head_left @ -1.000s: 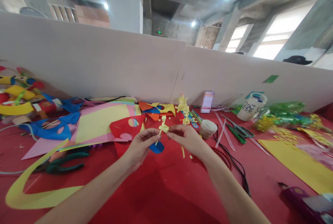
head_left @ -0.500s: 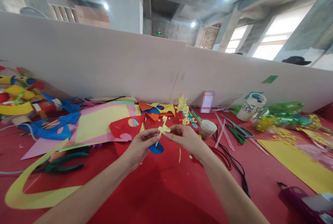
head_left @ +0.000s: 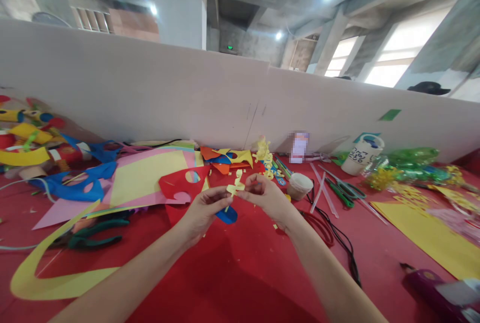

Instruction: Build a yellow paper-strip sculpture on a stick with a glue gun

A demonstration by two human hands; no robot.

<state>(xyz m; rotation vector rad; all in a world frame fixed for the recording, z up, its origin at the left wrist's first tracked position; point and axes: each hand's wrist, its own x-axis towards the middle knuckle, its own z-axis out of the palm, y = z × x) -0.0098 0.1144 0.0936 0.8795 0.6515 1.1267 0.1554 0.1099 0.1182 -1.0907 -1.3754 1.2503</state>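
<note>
A small yellow paper piece (head_left: 235, 190) with curled strips is between my hands, above the red table (head_left: 225, 273). My left hand (head_left: 207, 209) pinches its left side between thumb and fingers. From the right, my right hand (head_left: 264, 197) has its thumb and index finger closed at the piece's other edge, the remaining fingers curled. Just under my left fingertips lies a blue paper shape (head_left: 227, 215). A red paper mask (head_left: 182, 184) rests behind my left hand, and curly yellow paper (head_left: 268, 160) stands farther back.
A white cup (head_left: 299, 186), green-handled scissors (head_left: 348, 190) and a black cable (head_left: 347, 243) are on the right. A purple glue gun (head_left: 431, 288) lies at the near right. Green pliers (head_left: 95, 235) and stacked coloured sheets (head_left: 138, 175) are on the left. A white panel (head_left: 168, 93) rises behind.
The fingers of my right hand have shifted and curled slightly upward. The yellow piece has turned a little, and the loose strip hanging below my right hand no longer shows.
</note>
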